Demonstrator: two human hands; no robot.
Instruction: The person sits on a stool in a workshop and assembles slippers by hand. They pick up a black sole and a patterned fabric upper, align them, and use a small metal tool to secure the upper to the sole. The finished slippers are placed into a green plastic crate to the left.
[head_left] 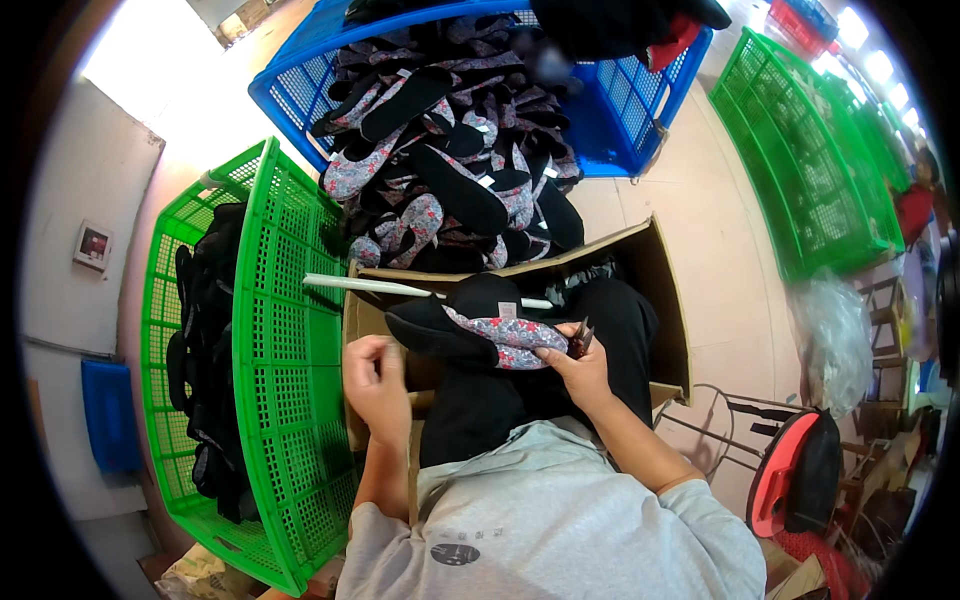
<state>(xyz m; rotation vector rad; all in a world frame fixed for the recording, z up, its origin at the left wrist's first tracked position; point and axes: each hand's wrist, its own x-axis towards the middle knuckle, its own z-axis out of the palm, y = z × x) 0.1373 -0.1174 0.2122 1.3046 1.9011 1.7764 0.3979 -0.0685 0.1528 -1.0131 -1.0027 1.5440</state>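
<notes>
My right hand (582,372) grips a pair of cloth slippers (505,335) above my lap, black with grey-and-red floral uppers. Their black toe end points left, and a small pale label shows on them. A small, shiny dark brown object (580,340) sticks up between the fingers of that same hand; its kind is unclear. Left of the slippers and apart from them, my left hand (375,383) is raised with its fingers curled in. Whatever it may hold is hidden. Behind the slippers a white strip (370,286) lies across the open cardboard box (675,320) around my legs.
Ahead, a blue crate (290,95) spills a heap of similar slippers (460,190) toward the box. A green crate (290,330) of dark items stands close on my left. Further right are green crates (790,150), a clear plastic bag (838,340) and a red-and-black stool (790,470).
</notes>
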